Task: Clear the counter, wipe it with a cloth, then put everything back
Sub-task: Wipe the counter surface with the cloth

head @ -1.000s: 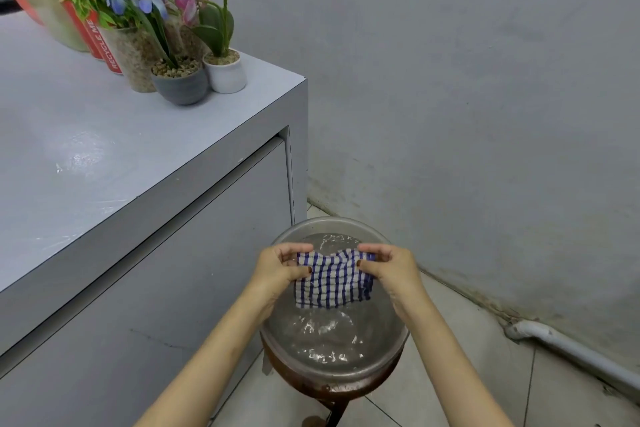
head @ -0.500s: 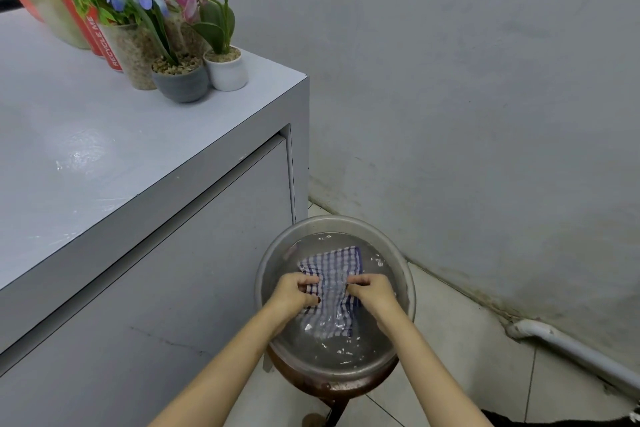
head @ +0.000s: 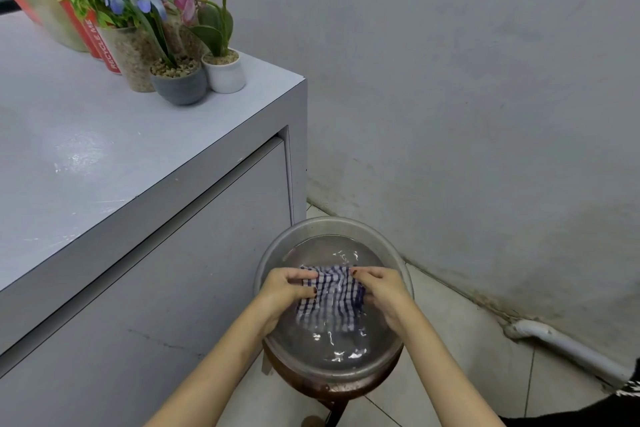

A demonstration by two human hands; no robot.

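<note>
— Where is the checked cloth [head: 330, 298]?
— Partly in the water of the metal basin [head: 332, 224], at six o'clock in view, beside the counter [head: 86, 156].
— And the grip?
— The left hand [head: 284, 291] pinches its nine o'clock edge, the right hand [head: 379, 288] its three o'clock edge.

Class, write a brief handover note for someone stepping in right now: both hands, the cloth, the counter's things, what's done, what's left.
Left hand grips the checked cloth at its left edge; right hand at its right edge.
Cloth lies partly under water in the metal basin beside the counter.
Flower pots and red can stand at the counter's far corner.
Done: cloth wetted. Left, likely: wring it, clear the counter, wipe, put things back.
</note>
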